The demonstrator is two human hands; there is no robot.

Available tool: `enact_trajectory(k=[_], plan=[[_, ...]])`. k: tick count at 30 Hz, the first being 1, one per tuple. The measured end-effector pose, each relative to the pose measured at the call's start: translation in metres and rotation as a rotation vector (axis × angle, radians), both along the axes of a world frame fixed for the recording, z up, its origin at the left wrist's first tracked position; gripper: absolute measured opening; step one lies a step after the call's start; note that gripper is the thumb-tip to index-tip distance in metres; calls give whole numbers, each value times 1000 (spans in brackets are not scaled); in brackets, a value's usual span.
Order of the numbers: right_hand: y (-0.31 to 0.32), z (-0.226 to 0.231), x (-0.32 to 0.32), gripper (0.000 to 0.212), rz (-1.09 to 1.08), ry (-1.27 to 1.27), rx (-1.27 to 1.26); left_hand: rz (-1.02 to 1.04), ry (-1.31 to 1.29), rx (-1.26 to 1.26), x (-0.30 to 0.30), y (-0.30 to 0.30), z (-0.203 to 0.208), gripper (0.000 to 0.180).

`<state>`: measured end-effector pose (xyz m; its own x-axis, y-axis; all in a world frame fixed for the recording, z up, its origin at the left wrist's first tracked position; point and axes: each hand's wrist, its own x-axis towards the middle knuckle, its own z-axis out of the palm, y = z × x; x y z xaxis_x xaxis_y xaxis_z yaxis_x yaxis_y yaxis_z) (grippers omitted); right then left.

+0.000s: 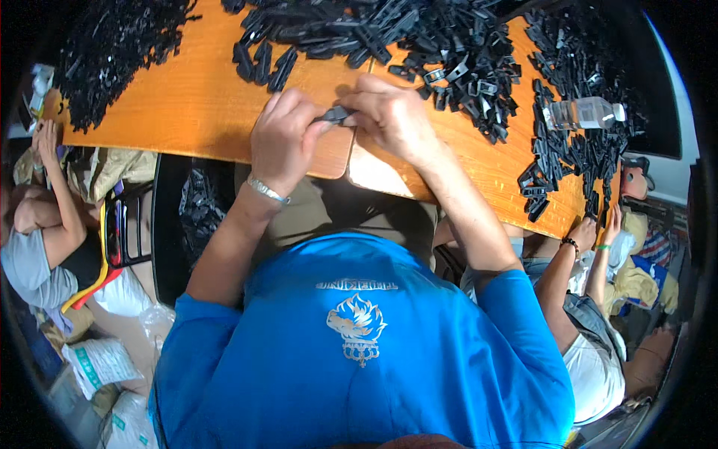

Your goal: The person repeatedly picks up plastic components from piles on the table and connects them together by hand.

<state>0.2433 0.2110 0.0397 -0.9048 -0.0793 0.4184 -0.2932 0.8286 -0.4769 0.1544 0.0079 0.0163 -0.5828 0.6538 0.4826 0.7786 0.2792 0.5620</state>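
Close to the table's near edge, both my hands meet around one small black plastic clip. My left hand, with a metal bracelet at its wrist, pinches the clip between thumb and curled fingers. From the other side, my right hand grips the clip's right end with its fingertips. Fingers cover much of the clip, so its full shape is hidden. Just beyond my left hand, a few longer black clips lie side by side. A big heap of black clips, some with shiny metal parts, spreads beyond my right hand.
Small black parts pile up on the table's far left. More black clips cover the right side, with a clear plastic bottle lying on them. People sit at both sides. White sacks and a chair stand at left.
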Motion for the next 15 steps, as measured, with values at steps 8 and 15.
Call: enact_trajectory(k=[8,15], plan=[[-14,-10,17,19,30,-17,-85,-98,-178,-389,-25,-102,44,24],[41,13,2,19,-470,-154,256,158,-68,-129,-50,-90,48,27]])
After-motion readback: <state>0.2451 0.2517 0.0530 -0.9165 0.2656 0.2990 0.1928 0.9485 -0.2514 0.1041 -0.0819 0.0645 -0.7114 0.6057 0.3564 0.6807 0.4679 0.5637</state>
